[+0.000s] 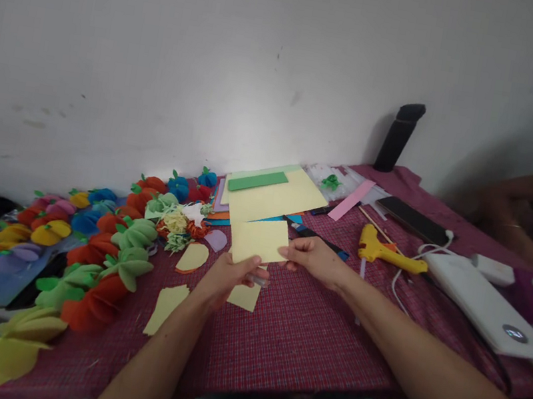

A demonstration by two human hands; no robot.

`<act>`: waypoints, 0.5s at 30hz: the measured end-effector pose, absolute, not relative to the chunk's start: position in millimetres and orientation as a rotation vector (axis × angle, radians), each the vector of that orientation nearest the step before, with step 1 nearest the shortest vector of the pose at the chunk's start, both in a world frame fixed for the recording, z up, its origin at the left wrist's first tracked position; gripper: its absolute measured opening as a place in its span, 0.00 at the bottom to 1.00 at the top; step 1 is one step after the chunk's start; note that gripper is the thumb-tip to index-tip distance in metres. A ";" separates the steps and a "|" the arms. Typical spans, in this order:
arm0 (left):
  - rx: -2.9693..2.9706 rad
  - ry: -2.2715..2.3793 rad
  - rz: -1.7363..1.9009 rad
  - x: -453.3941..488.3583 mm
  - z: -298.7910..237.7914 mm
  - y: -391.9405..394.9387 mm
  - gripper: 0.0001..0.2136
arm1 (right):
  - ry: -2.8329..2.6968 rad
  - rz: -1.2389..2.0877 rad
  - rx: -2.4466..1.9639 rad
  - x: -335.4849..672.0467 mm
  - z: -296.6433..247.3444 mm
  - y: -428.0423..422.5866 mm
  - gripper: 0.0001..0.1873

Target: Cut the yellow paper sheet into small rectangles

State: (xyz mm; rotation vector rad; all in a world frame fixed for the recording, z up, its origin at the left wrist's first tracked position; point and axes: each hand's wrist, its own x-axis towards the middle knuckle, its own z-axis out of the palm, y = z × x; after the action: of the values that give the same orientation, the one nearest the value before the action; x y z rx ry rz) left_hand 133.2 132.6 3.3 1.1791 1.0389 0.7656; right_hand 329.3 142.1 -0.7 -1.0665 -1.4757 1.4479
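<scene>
A pale yellow rectangle of paper point(260, 239) is held up over the table between my two hands. My left hand point(233, 276) pinches its lower edge, thumb on top and fingers underneath. At the lower right corner, my right hand point(310, 258) grips it between thumb and fingers. Below, another pale yellow piece point(243, 297) lies on the cloth, partly covered by my left hand. Left of my hands are a rounded yellow cutout point(193, 257) and a yellow piece with a wavy edge point(167, 308).
Folded paper fruits point(94, 297) crowd the left side. Large yellow sheets point(277, 194) with a green strip point(258, 181) lie behind. On the right are a yellow glue gun point(384, 250), a white power bank point(487, 305), a phone point(412, 219) and a black bottle point(398, 138). Someone's arm point(525, 193) shows far right.
</scene>
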 end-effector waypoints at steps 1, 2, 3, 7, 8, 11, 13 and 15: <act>1.179 1.046 0.784 133.5 2.6 132.2 0.17 | -1.474 1.444 -1.065 328.7 -1.0 141.9 0.13; 1.182 1.045 0.795 133.1 2.4 132.0 0.16 | -1.475 1.439 -1.065 328.6 -1.4 141.8 0.13; 1.186 1.036 0.793 132.0 3.0 131.9 0.16 | -1.477 1.433 -1.063 328.7 -1.8 142.0 0.13; 1.134 0.964 0.777 126.3 10.0 133.1 0.18 | -1.514 1.401 -1.053 329.9 -4.1 142.8 0.13; 1.093 0.948 0.815 125.3 11.5 133.9 0.19 | -1.525 1.395 -1.049 329.5 -4.5 142.7 0.14; 0.959 0.939 0.965 123.9 11.9 136.9 0.19 | -1.559 1.404 -1.046 326.2 -5.6 141.1 0.15; 0.916 0.968 0.993 124.2 8.9 138.1 0.19 | -1.578 1.418 -1.045 322.9 -6.7 139.7 0.15; 0.923 0.994 0.976 125.2 5.5 137.8 0.19 | -1.583 1.410 -1.051 320.4 -8.6 139.1 0.15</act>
State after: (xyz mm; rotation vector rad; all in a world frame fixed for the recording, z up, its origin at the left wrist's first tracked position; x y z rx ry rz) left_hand 125.2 137.8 5.5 0.9225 0.9936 0.9757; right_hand 320.4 139.1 -8.6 -1.0506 -1.5826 1.4098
